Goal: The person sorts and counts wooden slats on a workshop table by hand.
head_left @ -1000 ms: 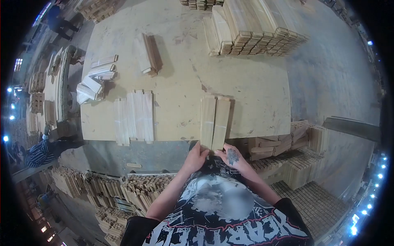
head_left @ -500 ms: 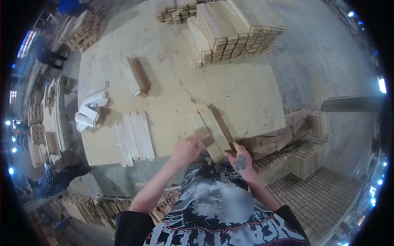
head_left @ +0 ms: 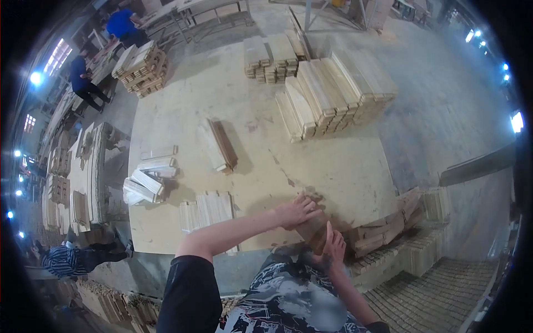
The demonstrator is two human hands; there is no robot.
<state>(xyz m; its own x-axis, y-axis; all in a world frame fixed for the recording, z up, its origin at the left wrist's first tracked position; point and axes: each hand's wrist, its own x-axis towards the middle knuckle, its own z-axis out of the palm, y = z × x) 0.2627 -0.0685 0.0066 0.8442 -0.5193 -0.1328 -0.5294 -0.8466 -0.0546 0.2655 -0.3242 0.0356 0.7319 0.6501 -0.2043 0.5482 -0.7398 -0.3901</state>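
A short bundle of wooden slats [head_left: 312,228] sits at the near right corner of the plywood table [head_left: 344,166]. My left hand [head_left: 297,211] lies over the bundle's top with its fingers spread across the far end. My right hand [head_left: 333,251] grips the bundle's near end from below, at the table's edge. The bundle is tilted, with its near end hanging past the edge. Most of the bundle is hidden by my hands.
A flat row of slats [head_left: 206,212] lies left of my arm. White strips [head_left: 145,177] and a dark-sided bundle [head_left: 219,145] lie further back. Big slat stacks [head_left: 333,91] fill the far right. Slat piles [head_left: 388,227] stand beside the table. Other people [head_left: 83,83] work at the far left.
The bundle lay straight on the table edge, then turned and tilted. My left hand has moved onto its top and my right hand now holds its near end lower.
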